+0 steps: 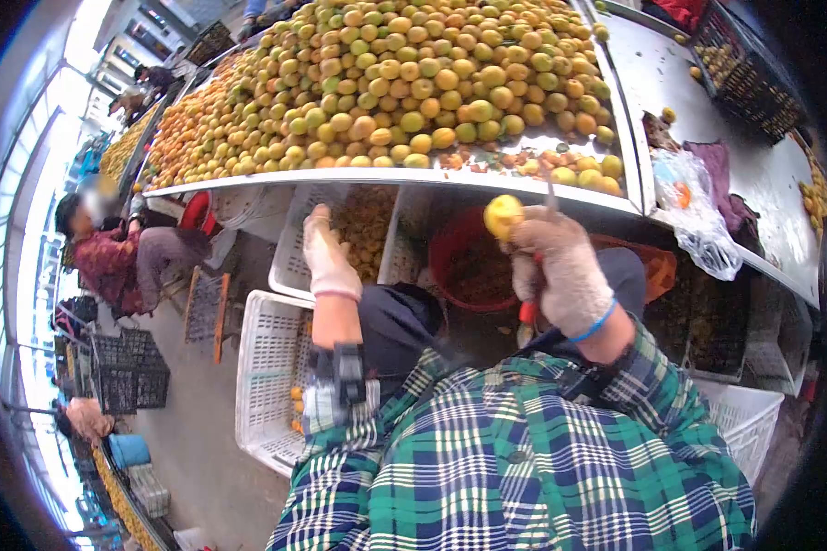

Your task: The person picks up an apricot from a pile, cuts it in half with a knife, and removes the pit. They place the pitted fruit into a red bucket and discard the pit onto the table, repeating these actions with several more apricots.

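My right hand [560, 266], in a soiled white glove, is closed on a small round yellow fruit [503, 217] at its fingertips. The same hand also grips a red-handled knife [526, 313], whose thin dark blade points up past the knuckles. To the left, my left hand [329, 253] wears a white glove and holds nothing; its fingers are stretched out over a white crate [290, 248]. Beyond both hands rises a big heap of yellow-orange fruit [404, 87] on a white-edged table [377, 176].
Below the table edge are a red basin [469, 266] and fruit scraps [363, 230]. A white basket [266, 386] stands by my left leg. At right are a plastic bag [698, 211] and a black crate [744, 87]. Another person [110, 257] sits at left near black crates [129, 367].
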Demonstrator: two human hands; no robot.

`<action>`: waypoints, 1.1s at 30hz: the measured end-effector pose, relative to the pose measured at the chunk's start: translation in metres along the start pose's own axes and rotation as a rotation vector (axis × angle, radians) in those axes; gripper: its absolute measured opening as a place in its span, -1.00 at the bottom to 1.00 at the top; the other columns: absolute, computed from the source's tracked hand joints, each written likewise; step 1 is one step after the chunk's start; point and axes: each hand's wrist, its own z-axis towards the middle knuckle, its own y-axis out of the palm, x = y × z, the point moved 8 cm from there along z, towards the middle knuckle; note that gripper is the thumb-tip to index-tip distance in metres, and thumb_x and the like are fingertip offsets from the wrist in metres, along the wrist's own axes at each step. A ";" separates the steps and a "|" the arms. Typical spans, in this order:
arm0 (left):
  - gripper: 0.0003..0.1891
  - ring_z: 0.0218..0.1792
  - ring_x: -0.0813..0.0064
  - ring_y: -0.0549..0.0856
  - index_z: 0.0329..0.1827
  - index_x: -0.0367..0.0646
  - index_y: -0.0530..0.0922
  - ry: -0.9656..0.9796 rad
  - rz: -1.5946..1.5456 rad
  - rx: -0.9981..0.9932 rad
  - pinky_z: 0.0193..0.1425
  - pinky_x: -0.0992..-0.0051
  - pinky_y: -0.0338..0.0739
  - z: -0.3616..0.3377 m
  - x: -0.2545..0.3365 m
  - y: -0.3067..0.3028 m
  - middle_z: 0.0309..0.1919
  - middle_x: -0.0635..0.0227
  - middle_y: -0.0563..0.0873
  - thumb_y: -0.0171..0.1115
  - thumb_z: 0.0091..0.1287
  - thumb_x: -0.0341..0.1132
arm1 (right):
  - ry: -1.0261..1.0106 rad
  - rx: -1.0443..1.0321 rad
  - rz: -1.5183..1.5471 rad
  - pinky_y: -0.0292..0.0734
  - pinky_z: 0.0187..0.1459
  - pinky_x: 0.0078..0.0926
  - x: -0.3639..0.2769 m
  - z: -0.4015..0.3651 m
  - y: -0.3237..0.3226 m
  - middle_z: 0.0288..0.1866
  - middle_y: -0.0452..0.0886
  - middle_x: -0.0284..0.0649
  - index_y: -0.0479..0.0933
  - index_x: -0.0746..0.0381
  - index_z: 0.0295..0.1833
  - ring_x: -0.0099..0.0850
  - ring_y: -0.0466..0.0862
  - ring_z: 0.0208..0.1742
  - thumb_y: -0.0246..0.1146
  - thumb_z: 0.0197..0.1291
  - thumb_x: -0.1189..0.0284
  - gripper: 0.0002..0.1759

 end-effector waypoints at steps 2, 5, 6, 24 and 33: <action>-0.46 0.11 0.29 0.53 0.32 -0.08 0.37 -0.077 -0.266 -0.468 0.22 0.33 0.34 -0.040 -0.016 0.056 0.20 0.26 0.51 0.04 0.40 0.04 | 0.022 0.022 -0.002 0.28 -0.81 -0.57 0.006 0.000 0.011 -0.60 0.48 -0.36 0.52 0.30 -0.22 -0.57 0.36 -0.82 0.28 0.09 0.50 -0.85; -0.33 0.11 0.30 0.55 0.36 -0.28 0.27 -0.328 -0.390 -0.826 0.25 0.28 0.40 -0.123 -0.007 0.115 0.16 0.11 0.56 -0.19 0.49 0.16 | 0.021 -0.006 -0.020 0.27 -0.81 -0.60 0.011 0.004 0.020 -0.56 0.51 -0.35 0.53 0.28 -0.19 -0.59 0.39 -0.80 0.29 0.12 0.51 -0.86; -0.33 0.08 0.31 0.58 0.34 -0.29 0.30 -0.363 -0.436 -0.834 0.22 0.33 0.43 -0.142 0.001 0.123 0.13 0.11 0.58 -0.20 0.49 0.17 | 0.037 -0.019 -0.125 0.31 -0.76 -0.61 0.013 0.004 0.023 -0.54 0.53 -0.34 0.54 0.27 -0.20 -0.61 0.42 -0.75 0.29 0.12 0.52 -0.86; -0.44 -0.56 0.63 0.51 0.00 -0.21 0.52 -0.339 -0.359 -0.609 -0.56 0.68 0.36 -0.139 0.003 0.104 -0.37 0.36 0.60 -0.12 0.47 0.17 | -0.220 -0.172 0.152 0.50 -0.61 -0.57 -0.045 -0.018 0.026 -0.33 0.58 -0.26 0.37 0.30 0.24 -0.54 0.55 -0.58 0.20 0.32 0.35 -0.56; -0.52 -0.61 0.59 0.45 -0.02 -0.18 0.45 -0.589 -0.375 -0.664 -0.65 0.67 0.26 -0.185 0.003 0.123 -0.30 0.27 0.60 -0.06 0.46 0.12 | -0.632 -0.115 0.330 0.27 -0.82 -0.54 -0.105 -0.026 0.035 -0.73 0.41 -0.35 0.54 0.23 -0.03 -0.53 0.33 -0.83 0.20 0.33 0.29 -0.75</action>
